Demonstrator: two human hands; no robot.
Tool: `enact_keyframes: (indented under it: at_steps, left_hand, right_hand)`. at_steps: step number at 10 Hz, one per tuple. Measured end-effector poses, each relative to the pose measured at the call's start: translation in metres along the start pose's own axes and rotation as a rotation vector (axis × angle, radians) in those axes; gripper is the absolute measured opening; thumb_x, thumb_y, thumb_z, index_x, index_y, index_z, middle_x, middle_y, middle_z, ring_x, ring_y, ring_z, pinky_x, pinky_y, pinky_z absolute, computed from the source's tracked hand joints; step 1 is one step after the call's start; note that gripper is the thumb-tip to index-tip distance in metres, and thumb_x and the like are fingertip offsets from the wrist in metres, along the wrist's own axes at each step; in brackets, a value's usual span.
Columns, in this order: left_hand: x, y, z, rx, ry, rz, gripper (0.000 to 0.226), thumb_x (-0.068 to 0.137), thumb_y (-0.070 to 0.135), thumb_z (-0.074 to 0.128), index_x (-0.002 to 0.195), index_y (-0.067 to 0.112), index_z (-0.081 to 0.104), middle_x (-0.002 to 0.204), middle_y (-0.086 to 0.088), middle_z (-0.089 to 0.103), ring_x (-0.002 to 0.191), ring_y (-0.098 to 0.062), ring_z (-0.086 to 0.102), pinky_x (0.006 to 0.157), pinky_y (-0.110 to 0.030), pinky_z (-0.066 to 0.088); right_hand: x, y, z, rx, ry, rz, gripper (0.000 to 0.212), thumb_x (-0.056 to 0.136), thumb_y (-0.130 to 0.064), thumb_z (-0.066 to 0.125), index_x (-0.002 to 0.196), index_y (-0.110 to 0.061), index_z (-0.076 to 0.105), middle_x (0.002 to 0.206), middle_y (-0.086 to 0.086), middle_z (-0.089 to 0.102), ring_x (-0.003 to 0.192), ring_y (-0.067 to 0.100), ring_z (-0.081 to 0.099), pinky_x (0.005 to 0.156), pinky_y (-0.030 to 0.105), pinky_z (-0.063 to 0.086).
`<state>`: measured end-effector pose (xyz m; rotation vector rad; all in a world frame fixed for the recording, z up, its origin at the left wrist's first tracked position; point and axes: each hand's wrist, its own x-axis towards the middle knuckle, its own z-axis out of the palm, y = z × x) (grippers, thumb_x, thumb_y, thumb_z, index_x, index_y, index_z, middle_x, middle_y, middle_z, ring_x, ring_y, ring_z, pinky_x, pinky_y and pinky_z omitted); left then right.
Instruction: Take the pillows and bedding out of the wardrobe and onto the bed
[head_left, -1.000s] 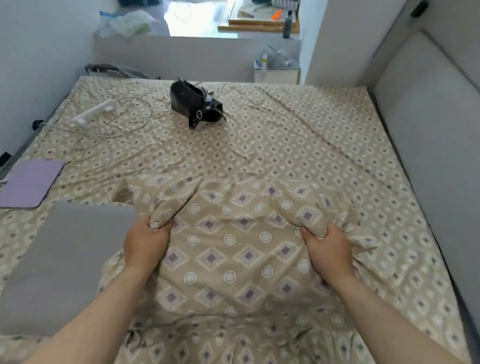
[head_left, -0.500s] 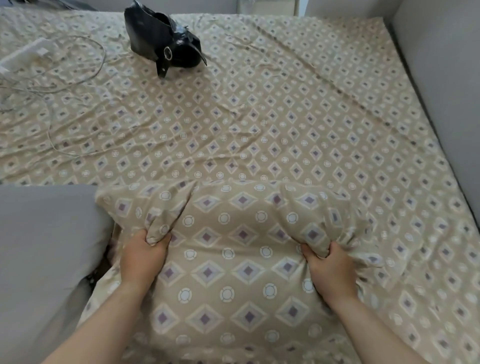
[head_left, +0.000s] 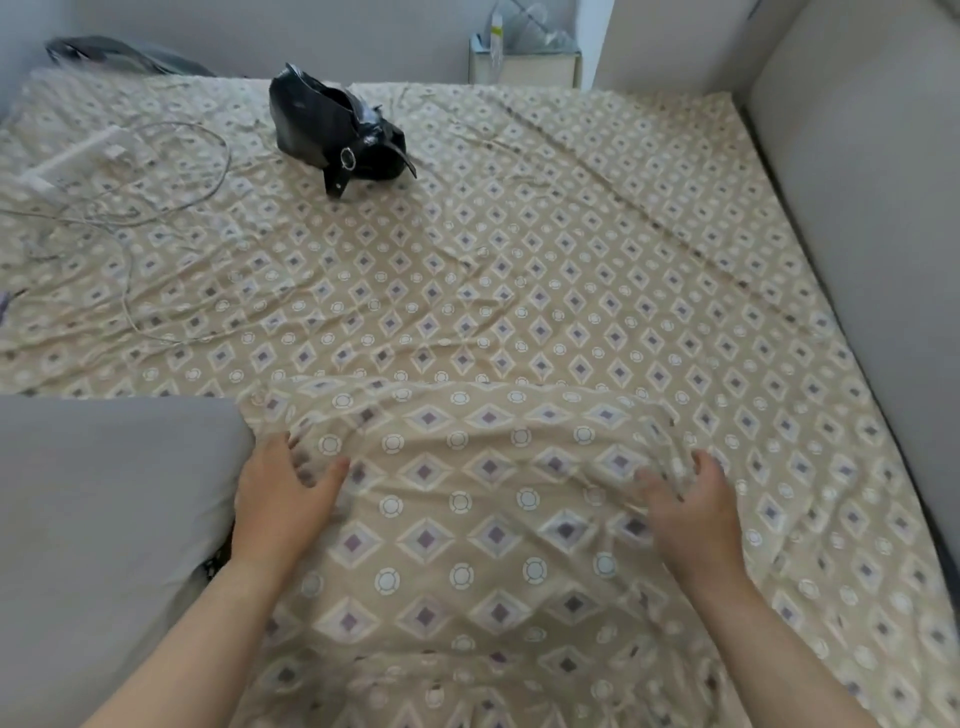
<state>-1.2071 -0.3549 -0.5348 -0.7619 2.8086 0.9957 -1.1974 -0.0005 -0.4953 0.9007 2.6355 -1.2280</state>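
Observation:
A pillow in a beige diamond-patterned case (head_left: 483, 499) lies flat on the near part of the bed (head_left: 545, 270), which wears a sheet of the same pattern. My left hand (head_left: 283, 499) rests open on the pillow's left side, fingers spread. Over the pillow's right side, my right hand (head_left: 685, 504) is open too, fingers apart and slightly blurred. Neither hand grips any fabric. A plain grey pillow (head_left: 98, 519) lies directly left of the patterned one, touching my left hand's edge.
A black handbag (head_left: 337, 132) sits at the far middle of the bed. A white power strip (head_left: 78, 161) with loose cables lies at the far left. A grey padded headboard (head_left: 872, 208) runs along the right side. A small white bedside unit (head_left: 524, 65) stands beyond the bed.
Both hands have let go of the patterned pillow's bunched corners and now lie open on it. The pillow has settled flatter, and the view has tilted up.

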Motion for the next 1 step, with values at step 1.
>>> enact_keyframes:
  at_steps: [1]
  left_hand:
    - [-0.0034, 0.0250, -0.0219, -0.098, -0.106, 0.136, 0.070, 0.088, 0.041, 0.057, 0.146, 0.013, 0.030, 0.150, -0.007, 0.036, 0.136, -0.023, 0.035, 0.101, -0.028, 0.027]
  right_hand:
    - [-0.0200, -0.0603, -0.0618, 0.381, -0.026, -0.194, 0.039, 0.086, -0.041, 0.062, 0.120, -0.023, 0.062, 0.121, 0.000, 0.066, 0.114, 0.016, 0.059, 0.100, 0.033, 0.046]
